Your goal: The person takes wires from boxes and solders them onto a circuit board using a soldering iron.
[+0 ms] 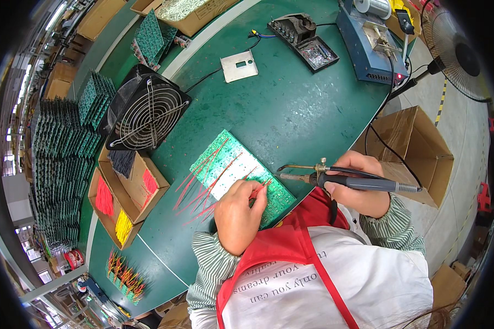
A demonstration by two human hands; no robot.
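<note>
A green circuit board panel (282,202) lies at a slant on the green table in front of me, with several thin red wires (207,193) reaching from it out past its left edge. My left hand (237,215) rests over the board's near part, thumb and forefinger pinched on the end of a red wire. In my right hand (369,202) is a soldering iron (357,182) with a thin solder feed tube fixed alongside. Its tip points left, just above the board's right edge and near my left fingertips. The exact contact point is too small to make out.
Left of the board stand a black fan (151,112) and a cardboard box (159,194) of red, yellow and dark wires. Stacked circuit boards (63,148) line the far left. At the back are a metal plate (239,67), an iron stand (296,30) and a blue solder feeder (368,46).
</note>
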